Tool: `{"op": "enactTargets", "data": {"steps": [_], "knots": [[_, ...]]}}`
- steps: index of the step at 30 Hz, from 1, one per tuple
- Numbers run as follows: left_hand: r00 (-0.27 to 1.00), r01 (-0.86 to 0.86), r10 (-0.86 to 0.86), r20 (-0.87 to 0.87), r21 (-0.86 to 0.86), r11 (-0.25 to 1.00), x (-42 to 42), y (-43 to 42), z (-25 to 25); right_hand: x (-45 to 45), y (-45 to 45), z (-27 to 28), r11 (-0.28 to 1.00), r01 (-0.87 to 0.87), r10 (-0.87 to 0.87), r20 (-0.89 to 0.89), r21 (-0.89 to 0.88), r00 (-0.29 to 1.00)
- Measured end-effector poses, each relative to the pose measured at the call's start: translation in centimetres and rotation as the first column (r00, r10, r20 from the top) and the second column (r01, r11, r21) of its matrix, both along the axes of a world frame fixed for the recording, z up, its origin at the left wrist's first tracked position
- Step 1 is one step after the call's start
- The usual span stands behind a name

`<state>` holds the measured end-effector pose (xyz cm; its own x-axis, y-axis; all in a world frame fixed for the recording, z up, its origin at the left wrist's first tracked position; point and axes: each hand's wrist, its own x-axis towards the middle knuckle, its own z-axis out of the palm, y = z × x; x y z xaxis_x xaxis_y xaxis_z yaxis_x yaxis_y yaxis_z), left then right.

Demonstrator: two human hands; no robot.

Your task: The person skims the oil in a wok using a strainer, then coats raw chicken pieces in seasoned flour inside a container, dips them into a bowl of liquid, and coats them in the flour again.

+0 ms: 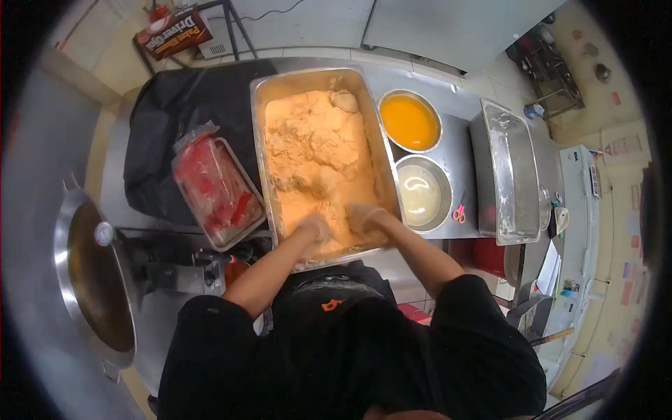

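Both hands work inside the wide metal tray [382, 150], at its near end, perhaps because the body stands right against that side; the left hand [319, 227] is in the orange powder [311, 133] nearer the tray's left wall, the right hand [360, 215] in it towards the right wall; they are apart, palms down as far as shows, but blur and powder hide the fingers, so I cannot tell whether they are spread or pinching anything; the powder fills the tray, heaped and lumpy beyond the hands.

Right of the tray, the bowl of orange liquid [439, 129] and the bowl of pale liquid [448, 203] sit close beside it, seemingly for short reach; their rims limit outward room; scissors [458, 214] lie on the surface [458, 150] farther right, before the deep metal pan [485, 168]; left of the tray, the clear container [246, 175] with red contents is slanted close by; the tray's walls bound sideways sweeps, while its length gives forward room.
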<state>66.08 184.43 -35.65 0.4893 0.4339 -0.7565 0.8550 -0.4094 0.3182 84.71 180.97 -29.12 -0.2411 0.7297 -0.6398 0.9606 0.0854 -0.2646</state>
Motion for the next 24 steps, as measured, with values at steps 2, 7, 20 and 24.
{"op": "enactTargets", "data": {"steps": [2,7,20,24], "knots": [[0.958,0.285,-0.285,0.026,-0.004,0.959,-1.2,0.1,2.2,1.6,0.6,2.3,0.884,-0.134,0.116,-0.067,-0.447,0.991],[0.98,-0.086,-0.015,0.199,0.488,0.868,-1.7,-4.9,-4.5,-0.1,-5.4,-6.7,0.94,0.014,0.019,-0.092,0.34,0.996],[0.95,-0.303,0.154,0.271,0.691,0.656,-1.5,-7.2,-6.8,0.0,-3.3,-3.0,0.836,-0.398,0.333,0.228,0.377,0.915],[0.876,-0.435,0.432,0.215,-0.037,0.9,-2.2,-2.3,0.0,3.4,-0.6,-4.9,0.953,-0.291,0.264,-0.24,-0.085,0.934]]}}
